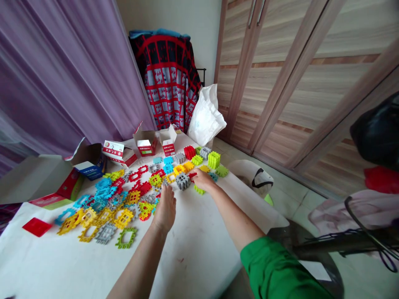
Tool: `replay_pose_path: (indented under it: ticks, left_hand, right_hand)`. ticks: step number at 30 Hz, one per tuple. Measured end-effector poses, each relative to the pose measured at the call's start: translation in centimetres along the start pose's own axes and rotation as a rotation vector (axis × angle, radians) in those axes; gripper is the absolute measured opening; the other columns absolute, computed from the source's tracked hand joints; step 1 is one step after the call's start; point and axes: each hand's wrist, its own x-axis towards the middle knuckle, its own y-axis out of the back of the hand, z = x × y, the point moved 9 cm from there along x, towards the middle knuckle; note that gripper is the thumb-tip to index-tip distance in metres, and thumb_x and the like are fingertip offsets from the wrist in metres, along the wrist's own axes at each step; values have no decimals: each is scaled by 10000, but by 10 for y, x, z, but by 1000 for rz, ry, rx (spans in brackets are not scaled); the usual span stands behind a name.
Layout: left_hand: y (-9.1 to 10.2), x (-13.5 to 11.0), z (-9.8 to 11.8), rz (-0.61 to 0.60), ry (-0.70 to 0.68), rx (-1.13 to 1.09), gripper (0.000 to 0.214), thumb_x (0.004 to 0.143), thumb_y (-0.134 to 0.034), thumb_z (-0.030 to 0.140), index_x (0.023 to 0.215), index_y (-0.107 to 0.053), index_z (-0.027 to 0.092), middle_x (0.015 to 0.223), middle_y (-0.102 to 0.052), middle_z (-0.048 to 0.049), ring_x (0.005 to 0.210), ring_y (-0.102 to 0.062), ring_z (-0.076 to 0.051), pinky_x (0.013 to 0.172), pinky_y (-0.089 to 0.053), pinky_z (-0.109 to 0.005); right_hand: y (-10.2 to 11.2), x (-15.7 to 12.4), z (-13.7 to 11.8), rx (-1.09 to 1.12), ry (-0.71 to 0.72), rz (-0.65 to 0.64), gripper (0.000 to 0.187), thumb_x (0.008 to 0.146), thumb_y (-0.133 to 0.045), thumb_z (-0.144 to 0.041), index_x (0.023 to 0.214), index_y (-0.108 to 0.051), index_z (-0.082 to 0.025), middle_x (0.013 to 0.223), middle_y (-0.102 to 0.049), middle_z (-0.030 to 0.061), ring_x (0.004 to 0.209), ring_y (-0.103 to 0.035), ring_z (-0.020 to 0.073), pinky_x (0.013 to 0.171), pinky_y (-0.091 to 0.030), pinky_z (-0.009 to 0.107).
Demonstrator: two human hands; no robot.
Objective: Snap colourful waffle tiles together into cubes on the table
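My right hand (202, 180) has its fingers closed on a small red plastic building piece (193, 176) at the right part of the table. Just left of it sits a grey cube (183, 181) of interlocking pieces. My left hand (166, 204) is low over the right edge of a loose pile, its fingertips by a small grey piece (165, 182). Its fingers point away from me and are mostly hidden, so I cannot make out a grip. Beside that hand lie a red and yellow-green piece (146, 210) and a yellow window-shaped piece (133, 197).
Blue, yellow, red and grey pieces spread leftward over the white table (187, 249). A green frame (126, 238) lies near me, a red sheet (36, 227) far left. Stacked red (189, 152) and lime (214, 160) pieces stand behind my right hand. Open boxes (145, 143) and a white bag (206, 116) line the back.
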Motion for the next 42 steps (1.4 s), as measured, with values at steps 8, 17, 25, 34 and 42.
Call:
replay_pose_path:
  ticks: [8,17,25,34,42]
  left_hand:
    - [-20,12,-8,8,66,-22,741,938,-181,677,1500,-404,249,1642,-263,-52,1514,-193,-179,1230,-180,-344]
    - [-19,15,-12,50,106,-68,767,959,-160,642,1512,-378,157,1617,-312,-113,1481,-302,-197,1215,-235,-348]
    - [-19,12,-9,95,134,-89,734,967,-200,631,1497,-410,168,1606,-338,-101,1468,-331,-204,1217,-238,-351]
    - [-31,4,-9,84,148,-126,731,961,-192,643,1479,-441,192,1583,-385,-103,1463,-344,-207,1217,-248,-383]
    - [-22,10,-8,99,119,-62,753,955,-199,645,1527,-348,179,1636,-269,-95,1498,-256,-192,1221,-223,-352]
  right_hand:
    - [-9,-7,-3,69,-25,-198,368,880,-475,-125,1180,-654,-241,1160,-724,33,1063,-665,190,889,-493,278]
    - [-7,-11,-7,77,-31,-272,353,911,-470,-156,1219,-631,-217,1217,-700,63,1107,-643,200,889,-475,271]
    - [-3,-6,-5,50,-30,-294,367,933,-458,-184,1264,-616,-212,1253,-687,82,1148,-633,217,917,-467,287]
    - [-4,-8,-19,-18,86,-264,396,948,-423,-163,1284,-627,-209,1278,-677,75,1196,-604,202,975,-444,279]
    - [0,-7,-12,-96,55,-279,378,935,-444,-176,1257,-639,-213,1176,-716,96,1104,-648,239,889,-471,307]
